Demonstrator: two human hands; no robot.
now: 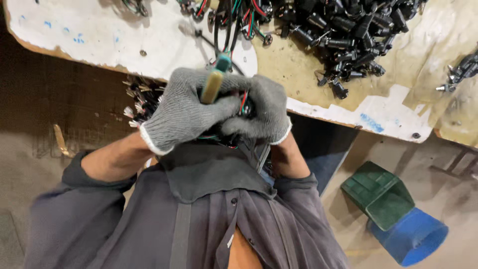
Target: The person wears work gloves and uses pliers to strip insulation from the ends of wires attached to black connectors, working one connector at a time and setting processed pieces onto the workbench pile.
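Head view looks straight down on two grey knit gloves pressed together just in front of the person's chest, near the counter (318,107) edge. The left hand (181,112) has its grip closed around a tool with a tan handle and teal end (215,82), which stands up between the knuckles and tilts slightly toward the counter. The right hand (264,112) has its grip closed on a small black part with red and green wires (243,104), held touching the left glove; the part itself is mostly hidden by the fingers. Beyond the hands, a pile of black connectors (348,35) lies on the counter, well apart from the grip, with looped wires (234,20) beside it. Below the counter edge on the left, a bundle of wire ends (142,99) shows. A green and blue bin (393,214) lies on the floor at right.
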